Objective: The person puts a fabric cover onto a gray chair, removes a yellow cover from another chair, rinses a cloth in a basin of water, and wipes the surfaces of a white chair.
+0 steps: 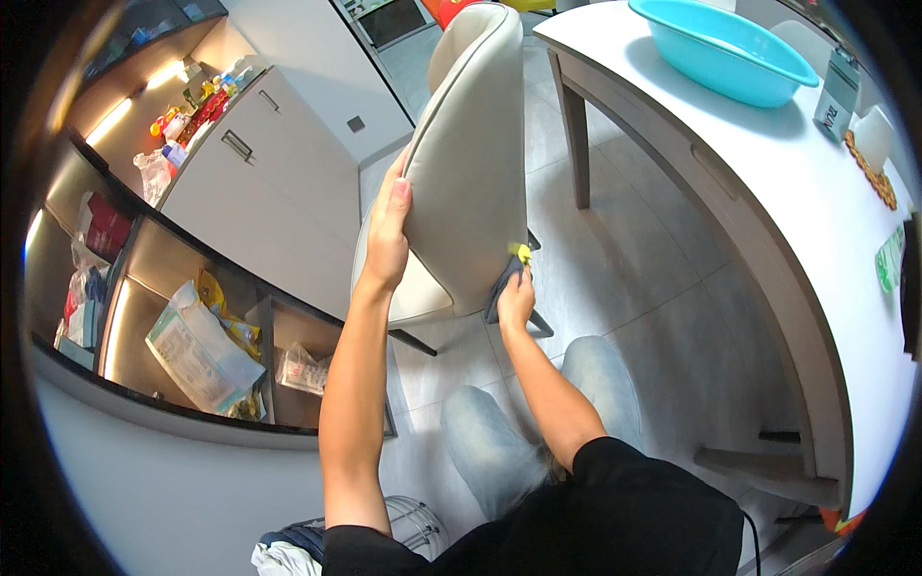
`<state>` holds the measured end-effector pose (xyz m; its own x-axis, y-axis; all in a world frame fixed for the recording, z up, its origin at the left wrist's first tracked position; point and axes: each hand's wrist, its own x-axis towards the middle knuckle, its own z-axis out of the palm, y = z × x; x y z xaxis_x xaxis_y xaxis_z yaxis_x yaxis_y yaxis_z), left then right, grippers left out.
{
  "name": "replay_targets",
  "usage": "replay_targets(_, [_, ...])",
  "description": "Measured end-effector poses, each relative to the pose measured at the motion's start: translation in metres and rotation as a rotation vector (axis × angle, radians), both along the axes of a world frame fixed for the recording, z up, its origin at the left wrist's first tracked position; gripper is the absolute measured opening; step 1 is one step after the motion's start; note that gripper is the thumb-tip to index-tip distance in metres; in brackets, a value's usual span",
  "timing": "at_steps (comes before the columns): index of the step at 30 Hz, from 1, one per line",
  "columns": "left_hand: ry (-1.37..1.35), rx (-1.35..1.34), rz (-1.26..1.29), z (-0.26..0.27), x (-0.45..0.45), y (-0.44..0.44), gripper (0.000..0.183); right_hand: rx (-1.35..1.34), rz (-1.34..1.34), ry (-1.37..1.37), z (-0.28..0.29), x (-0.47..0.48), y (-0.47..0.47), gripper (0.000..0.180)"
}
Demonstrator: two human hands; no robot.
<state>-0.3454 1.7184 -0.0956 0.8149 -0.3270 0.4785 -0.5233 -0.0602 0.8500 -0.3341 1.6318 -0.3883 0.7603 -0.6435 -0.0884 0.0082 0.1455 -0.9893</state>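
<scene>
A cream upholstered dining chair [475, 165] stands before me with the outside of its backrest towards me. My left hand [389, 227] grips the backrest's left edge, the thumb lying on the outer face. Low on the right side of the backrest, my right hand [516, 299] presses a dark grey cloth [503, 288] against the upholstery. Something small and yellow [521, 253], slightly blurred, shows at the top of that hand; I cannot tell whether it belongs to the cloth. Dark chair legs [414, 342] rest on the grey tiled floor.
On my right is a white-topped table [727, 137] bearing a turquoise plastic basin [727, 54], a tissue box [838, 93] and a woven coaster [870, 171]. To the left stand lit shelves [194, 248] holding plastic packages [205, 353]. A wire basket [416, 524] with clothes [288, 551] sits behind my left arm.
</scene>
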Motion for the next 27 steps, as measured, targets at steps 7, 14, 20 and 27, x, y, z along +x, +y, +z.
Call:
replay_targets(7, [-0.122, 0.035, 0.056, 0.005, 0.002, -0.035, 0.052, -0.059, -0.075, -0.903, 0.235, -0.017, -0.071, 0.032])
replay_targets(14, [0.205, -0.309, -0.273, -0.006, -0.002, -0.103, 0.062, -0.687, -0.306, -0.853, 0.225, -0.018, -0.086, 0.042])
replay_targets(20, [0.037, -0.169, -0.189, -0.004, 0.017, -0.128, 0.076, -0.553, -0.228, -0.296, -0.003, -0.046, -0.033, 0.041])
replay_targets(27, [-0.246, 0.695, 0.199, -0.067, -0.008, -0.042, 0.087, 0.361, -0.045, 0.167, -0.096, -0.063, -0.084, 0.06])
